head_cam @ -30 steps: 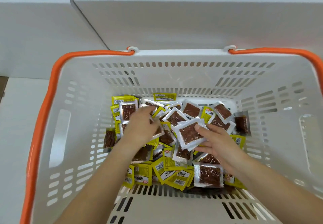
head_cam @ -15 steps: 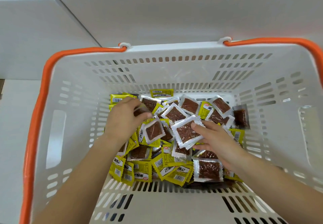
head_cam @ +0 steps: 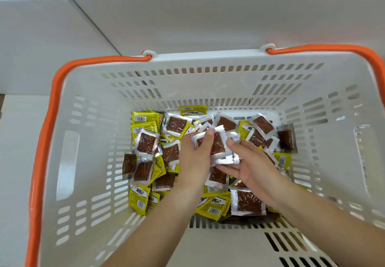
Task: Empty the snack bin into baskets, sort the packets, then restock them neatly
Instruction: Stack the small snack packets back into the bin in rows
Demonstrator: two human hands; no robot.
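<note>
Nearest the camera, two bare forearms reach over the near wall of a white plastic basket whose sides and floor are pierced with rows of slots. On the basket floor just beyond that wall lie yellow packets, glossy, with serrated edges, each bearing a white barcode panel and dark printed characters too small to read, and beside them a clear-fronted packet with a silvery crimped border showing a flat brown square inside. Above these, near the middle of the heap, the left hand curls its fingers over the top edge of a small stack of clear-fronted packets, thumb side toward the pile, so its grip pinches the stack; the right hand meets the same stack from the other side, thumb on the stack's right edge and fingers under its lower edge, its grip likewise closed on it. To the left lie more brown-square packets mixed with yellow ones, and further back another yellow packet leans against the far wall, its print unreadable. All the snack packets sit inside the basket. An orange handle of smooth tubing runs along the left rim and hooks into a white clip at the far edge; a second orange handle curves along the right. Beyond the basket stands a plain pale grey surface.
</note>
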